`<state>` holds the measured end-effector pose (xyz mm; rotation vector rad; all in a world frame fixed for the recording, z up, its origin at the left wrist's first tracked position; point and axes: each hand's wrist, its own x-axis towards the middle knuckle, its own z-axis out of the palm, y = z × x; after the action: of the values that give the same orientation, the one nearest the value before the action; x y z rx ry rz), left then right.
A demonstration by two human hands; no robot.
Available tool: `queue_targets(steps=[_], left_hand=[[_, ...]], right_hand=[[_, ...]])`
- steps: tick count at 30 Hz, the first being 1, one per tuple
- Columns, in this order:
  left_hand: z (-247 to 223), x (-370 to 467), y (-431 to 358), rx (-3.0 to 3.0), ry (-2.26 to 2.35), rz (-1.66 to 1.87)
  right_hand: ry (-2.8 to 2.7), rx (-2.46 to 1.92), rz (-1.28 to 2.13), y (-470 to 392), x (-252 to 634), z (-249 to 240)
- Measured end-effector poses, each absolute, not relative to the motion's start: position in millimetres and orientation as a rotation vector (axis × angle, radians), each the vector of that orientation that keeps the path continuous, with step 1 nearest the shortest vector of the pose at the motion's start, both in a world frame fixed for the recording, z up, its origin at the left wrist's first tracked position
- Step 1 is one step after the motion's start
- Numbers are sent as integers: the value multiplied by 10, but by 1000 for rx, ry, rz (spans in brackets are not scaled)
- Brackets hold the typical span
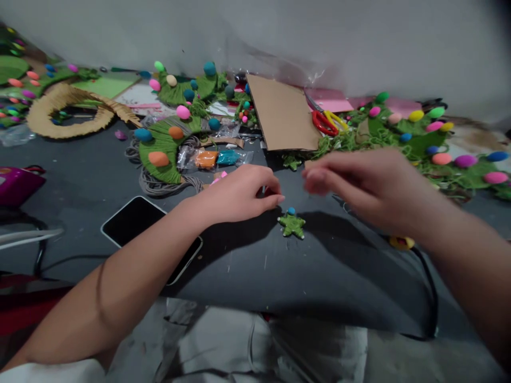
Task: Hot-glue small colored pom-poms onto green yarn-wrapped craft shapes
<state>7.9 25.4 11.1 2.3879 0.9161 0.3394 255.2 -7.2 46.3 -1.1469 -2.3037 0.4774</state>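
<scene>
A small green yarn-wrapped star (293,225) with white-tipped points and a blue ball (291,211) at its top lies on the dark table (247,271). Just up and left of it is my left hand (251,194), its thumb and fingertips brought together; what they hold, if anything, is too small to name. My right hand (355,183) hovers above and right of the star, slightly blurred, with fingers curled in and the thumb against them. Whether something small sits between those fingers cannot be made out. Neither hand touches the star.
A phone (133,218) lies under my left forearm. Behind are a cardboard sheet (281,114), red and yellow scissors (325,123), a green yarn crescent (159,151) with coloured balls, and a tan ring (38,117). A black cable (433,287) runs over the front edge at right.
</scene>
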Motion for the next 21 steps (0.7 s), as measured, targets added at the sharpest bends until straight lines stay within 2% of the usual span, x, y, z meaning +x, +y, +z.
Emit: queue_targets(steps=[6, 9, 16, 21], left_hand=[[56, 72, 281, 2419, 886, 393], [29, 77, 288, 2391, 869, 431], [25, 74, 268, 2373, 872, 440], [52, 75, 248, 2332, 870, 449]], right_hand=[[-2147, -1050, 723, -397, 2518, -8], [-2022, -1141, 783, -386, 2552, -151], [-2003, -1147, 652, -424, 2537, -217], [-1974, -1177, 784, -452, 2494, -225]])
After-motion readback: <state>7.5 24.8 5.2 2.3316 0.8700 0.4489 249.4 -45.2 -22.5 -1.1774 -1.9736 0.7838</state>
